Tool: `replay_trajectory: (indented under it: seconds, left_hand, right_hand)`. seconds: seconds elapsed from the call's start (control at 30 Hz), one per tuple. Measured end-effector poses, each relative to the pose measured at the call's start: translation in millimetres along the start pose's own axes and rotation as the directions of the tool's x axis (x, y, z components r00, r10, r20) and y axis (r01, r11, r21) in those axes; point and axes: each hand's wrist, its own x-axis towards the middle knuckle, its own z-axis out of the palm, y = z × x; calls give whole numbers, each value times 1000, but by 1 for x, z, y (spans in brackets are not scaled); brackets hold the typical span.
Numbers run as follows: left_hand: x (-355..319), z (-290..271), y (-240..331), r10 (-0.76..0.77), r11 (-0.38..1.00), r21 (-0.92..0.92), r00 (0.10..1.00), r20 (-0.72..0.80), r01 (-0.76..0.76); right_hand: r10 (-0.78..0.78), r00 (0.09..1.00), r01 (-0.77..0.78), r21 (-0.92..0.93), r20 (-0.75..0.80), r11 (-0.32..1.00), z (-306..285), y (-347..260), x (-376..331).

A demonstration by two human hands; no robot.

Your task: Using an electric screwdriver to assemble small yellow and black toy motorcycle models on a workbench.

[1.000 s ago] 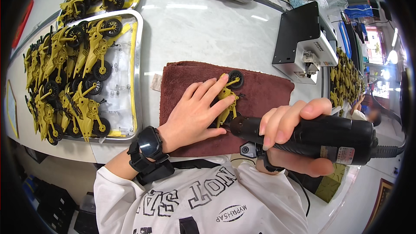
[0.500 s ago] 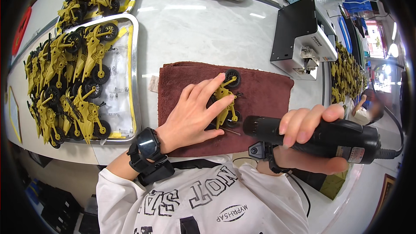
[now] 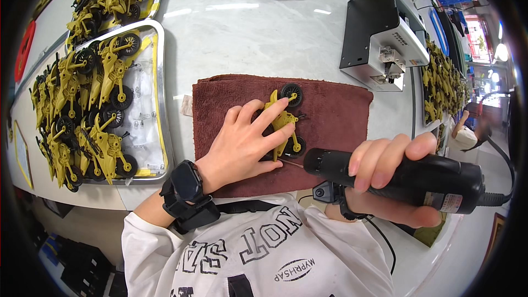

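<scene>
A yellow toy motorcycle with black wheels lies on a dark red towel on the white table. My left hand presses flat on it, fingers spread over its body, a black watch on the wrist. My right hand grips a black electric screwdriver, held level. Its thin bit points left and reaches the motorcycle's lower wheel end.
A metal tray at the left holds several yellow toy motorcycles. More trays of them lie along the far edge and at the right. A black and white box machine stands behind the towel. The screwdriver's cable runs off to the right.
The screwdriver has drawn back to the right, away from my left hand, so its bit now shows. My left hand has stayed on the motorcycle.
</scene>
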Motion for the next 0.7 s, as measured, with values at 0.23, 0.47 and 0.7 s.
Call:
replay_trajectory:
  seconds: [0.23, 0.47, 0.7]
  left_hand:
    - [0, 2, -1, 15, 1000, -25, 1000, -11, -15]
    - [0, 2, -3, 33, 997, -66, 999, -36, -35]
    - [-2, 1, -5, 35, 997, -73, 999, -35, -37]
  right_hand:
    - [69, 997, -70, 57, 23, 996, 7, 6, -3]
    - [88, 991, -90, 21, 98, 996, 12, 11, 3]
    - [89, 991, -91, 23, 96, 996, 20, 17, 4]
